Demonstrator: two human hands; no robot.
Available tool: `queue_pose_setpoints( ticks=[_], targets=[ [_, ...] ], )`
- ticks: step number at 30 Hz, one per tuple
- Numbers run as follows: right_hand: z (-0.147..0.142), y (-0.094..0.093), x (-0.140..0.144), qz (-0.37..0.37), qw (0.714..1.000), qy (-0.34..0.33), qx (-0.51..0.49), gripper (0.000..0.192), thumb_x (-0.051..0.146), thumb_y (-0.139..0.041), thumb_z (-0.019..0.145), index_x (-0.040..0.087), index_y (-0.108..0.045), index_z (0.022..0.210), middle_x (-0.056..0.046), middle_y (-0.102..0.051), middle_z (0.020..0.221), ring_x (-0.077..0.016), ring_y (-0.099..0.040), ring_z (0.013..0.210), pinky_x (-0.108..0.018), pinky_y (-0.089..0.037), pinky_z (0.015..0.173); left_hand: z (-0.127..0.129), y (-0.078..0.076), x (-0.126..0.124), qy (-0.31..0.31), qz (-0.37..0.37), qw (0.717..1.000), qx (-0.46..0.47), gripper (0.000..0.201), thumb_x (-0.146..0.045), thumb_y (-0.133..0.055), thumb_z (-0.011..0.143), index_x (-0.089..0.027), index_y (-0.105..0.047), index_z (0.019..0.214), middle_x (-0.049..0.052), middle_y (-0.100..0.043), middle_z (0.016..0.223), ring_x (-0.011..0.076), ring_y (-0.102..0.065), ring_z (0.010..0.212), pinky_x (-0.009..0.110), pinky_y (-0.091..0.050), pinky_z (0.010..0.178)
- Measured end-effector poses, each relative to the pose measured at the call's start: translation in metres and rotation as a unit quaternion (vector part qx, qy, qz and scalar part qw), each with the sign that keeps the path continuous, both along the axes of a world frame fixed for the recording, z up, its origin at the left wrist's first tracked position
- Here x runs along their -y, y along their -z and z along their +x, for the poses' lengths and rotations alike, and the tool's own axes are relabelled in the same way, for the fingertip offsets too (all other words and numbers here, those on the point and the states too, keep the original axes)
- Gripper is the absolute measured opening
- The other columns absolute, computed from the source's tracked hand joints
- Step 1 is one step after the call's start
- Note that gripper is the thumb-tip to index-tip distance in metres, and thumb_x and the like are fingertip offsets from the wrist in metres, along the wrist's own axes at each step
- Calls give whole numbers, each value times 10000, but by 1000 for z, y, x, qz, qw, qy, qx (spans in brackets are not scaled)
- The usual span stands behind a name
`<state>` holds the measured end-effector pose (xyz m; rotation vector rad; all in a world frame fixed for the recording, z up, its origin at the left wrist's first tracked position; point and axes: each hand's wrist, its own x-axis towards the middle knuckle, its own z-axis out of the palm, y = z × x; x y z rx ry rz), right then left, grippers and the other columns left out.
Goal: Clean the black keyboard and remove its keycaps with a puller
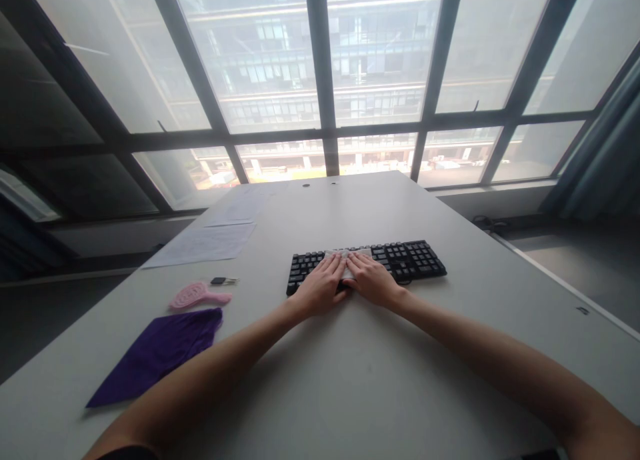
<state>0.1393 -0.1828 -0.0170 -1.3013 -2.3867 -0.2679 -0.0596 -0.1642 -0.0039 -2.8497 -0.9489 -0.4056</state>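
Observation:
A black keyboard [415, 259] lies across the white table, slightly angled. On its middle keys rests a flat white cloth or tissue [364, 253]. My left hand [323, 283] presses on the cloth from the left, its fingers stretched out flat. Beside it, my right hand [371, 278] lies flat on the same cloth, fingers extended and pointing away from me. The fingertips of both hands nearly meet at the cloth's middle. Part of the cloth and the keys under my palms are hidden.
On the left of the table [320, 393] lie a purple cloth bag [160, 350], a pink hairbrush [197, 295] and a small black object with metal prongs [223, 281]. Farther back are sheets of paper [210, 241]. Large windows stand beyond the table's far edge.

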Motion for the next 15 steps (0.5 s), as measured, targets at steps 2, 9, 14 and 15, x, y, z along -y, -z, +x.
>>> queue_pose_setpoints(
  ticks=[2, 9, 14, 15],
  targets=[
    [-2, 1, 1, 12, 1000, -6, 5, 564, 412, -534, 997, 6, -559, 1388, -240, -555, 1432, -303, -505, 1362, -420, -373, 1169, -5, 2, 4, -1, -3, 1000, -4, 738, -410, -506, 936, -84, -284, 1560, 183, -296, 1622, 293, -229, 1527, 455, -227, 1243],
    [-2, 1, 12, 20, 1000, -17, 1, 546, 343, -517, 998, -6, -524, 1419, -236, -523, 1462, -302, -469, 1395, -428, -363, 1182, -1, 6, 8, -22, 1, 1000, 13, 593, -215, -386, 968, -86, -340, 1544, 160, -307, 1619, 258, -256, 1520, 455, -232, 1246],
    [3, -2, 16, 13, 999, -26, -35, 476, 320, -406, 1041, 56, -554, 1408, -190, -545, 1459, -265, -471, 1397, -430, -364, 1183, -1, 8, 3, 0, -4, 998, 70, 476, -245, -359, 1028, -119, -461, 1476, 148, -431, 1556, 248, -371, 1470, 468, -317, 1220],
    [3, -2, 16, 12, 999, -26, -41, 454, 292, -391, 1044, 64, -569, 1394, -181, -557, 1449, -259, -481, 1390, -426, -367, 1181, -1, 9, 2, 6, -4, 997, 81, 467, -248, -382, 1026, -126, -474, 1467, 147, -445, 1547, 248, -387, 1462, 462, -336, 1212]
  ],
)
